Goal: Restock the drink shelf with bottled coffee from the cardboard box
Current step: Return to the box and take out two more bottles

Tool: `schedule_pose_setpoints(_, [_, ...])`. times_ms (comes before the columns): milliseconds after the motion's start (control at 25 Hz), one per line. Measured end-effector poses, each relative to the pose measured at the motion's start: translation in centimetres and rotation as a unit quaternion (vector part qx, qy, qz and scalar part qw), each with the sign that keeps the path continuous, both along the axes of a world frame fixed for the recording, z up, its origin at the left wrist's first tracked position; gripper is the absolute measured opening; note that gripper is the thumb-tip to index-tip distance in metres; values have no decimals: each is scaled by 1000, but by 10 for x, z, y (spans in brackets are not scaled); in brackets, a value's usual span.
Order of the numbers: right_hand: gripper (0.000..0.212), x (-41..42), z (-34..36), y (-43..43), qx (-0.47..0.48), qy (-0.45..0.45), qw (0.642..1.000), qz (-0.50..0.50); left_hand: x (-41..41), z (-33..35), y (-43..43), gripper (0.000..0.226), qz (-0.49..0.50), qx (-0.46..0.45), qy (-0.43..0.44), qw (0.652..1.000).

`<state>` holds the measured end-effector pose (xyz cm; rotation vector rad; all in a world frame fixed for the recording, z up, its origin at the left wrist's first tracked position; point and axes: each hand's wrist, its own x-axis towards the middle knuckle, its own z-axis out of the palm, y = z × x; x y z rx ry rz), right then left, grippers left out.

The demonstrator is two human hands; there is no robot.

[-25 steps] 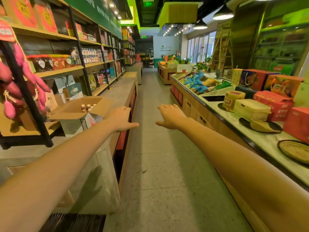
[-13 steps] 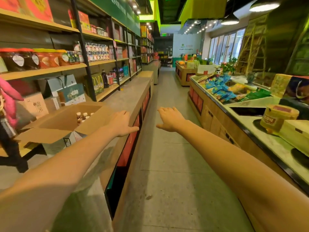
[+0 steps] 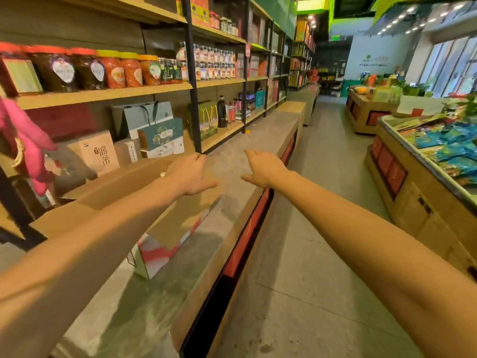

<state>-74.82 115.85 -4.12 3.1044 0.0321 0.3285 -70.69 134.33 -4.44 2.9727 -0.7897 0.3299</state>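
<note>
The cardboard box (image 3: 178, 220) stands open on the grey tabletop (image 3: 260, 130) at the left side, with its flaps spread outward and a red and white print on its near side. The left forearm passes over the box and hides most of the inside. Of the bottled coffee only one small pale cap (image 3: 162, 174) shows, just beside the wrist. The left hand (image 3: 191, 174) hangs over the far flap with the fingers loosely curled and the thumb stretched to the right. Its grip holds nothing, and I cannot tell if it touches the cardboard. The right hand (image 3: 263, 167) is over the tabletop, near the left one but apart from it, with the fingers straight and the grip wide, also holding nothing. Behind the box rises the shelf (image 3: 103, 95) of wood boards and black posts. On its middle board stand jars (image 3: 113, 71) with red and yellow lids. On the lower board are gift bags (image 3: 160, 135) and a dark bottle (image 3: 222, 112). Across the floor (image 3: 322, 228) is a display stand (image 3: 413, 210) with blue packets (image 3: 454, 146)
</note>
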Motion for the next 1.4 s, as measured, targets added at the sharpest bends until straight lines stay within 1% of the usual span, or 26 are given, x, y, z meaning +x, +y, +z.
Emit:
schedule_pose_setpoints(120, [70, 83, 0, 12, 2, -2, 1000, 19, 75, 4, 7, 81, 26, -3, -7, 1000])
schedule_pose_setpoints(280, [69, 174, -3, 31, 13, -2, 999, 48, 144, 2, 19, 81, 62, 10, 6, 998])
schedule_pose_setpoints(360, [69, 212, -5, 41, 46, 4, 998, 53, 174, -2, 31, 80, 80, 6, 1, 997])
schedule_pose_setpoints(440, [66, 250, -11, 52, 64, 21, 995, 74, 205, -9, 45, 78, 95, 0, 4, 995])
schedule_pose_setpoints(600, [59, 323, -35, 76, 51, 46, 989, 133, 257, -34, 74, 79, 153, 1, 28, 988])
schedule_pose_setpoints(720, [50, 375, -48, 92, 45, 108, 973, 200, 293, -57, 88, 79, 224, 5, 47, 974])
schedule_pose_setpoints(800, [46, 401, -58, 98, 63, 146, 952, 263, 314, -72, 95, 78, 266, -1, 56, 962])
schedule_pose_setpoints(880, [58, 433, -74, 102, 82, 161, 912, 369, 330, -90, 95, 80, 310, -21, 85, 947])
schedule_pose_setpoints(960, [68, 455, -97, 108, 104, 227, 866, 434, 334, -111, 93, 82, 338, -26, 120, 933])
schedule_pose_setpoints(1000, [72, 464, -111, 108, 109, 279, 845, 443, 334, -122, 91, 83, 344, -33, 136, 928])
schedule_pose_setpoints(1080, [74, 477, -138, 102, 125, 374, 795, 461, 330, -143, 84, 84, 357, -74, 170, 915])
schedule_pose_setpoints(1120, [74, 480, -153, 97, 130, 411, 768, 474, 325, -153, 81, 84, 360, -105, 190, 907])
schedule_pose_setpoints(1200, [73, 485, -170, 90, 114, 463, 726, 495, 315, -170, 75, 84, 352, -175, 236, 889])
schedule_pose_setpoints(1240, [73, 490, -177, 91, 108, 475, 717, 499, 310, -179, 71, 84, 347, -204, 255, 879])
schedule_pose_setpoints(1280, [74, 494, -185, 93, 110, 480, 715, 496, 305, -187, 67, 85, 345, -226, 271, 870])
schedule_pose_setpoints(1400, [73, 501, -198, 102, 147, 495, 729, 449, 299, -208, 58, 84, 358, -286, 302, 836])
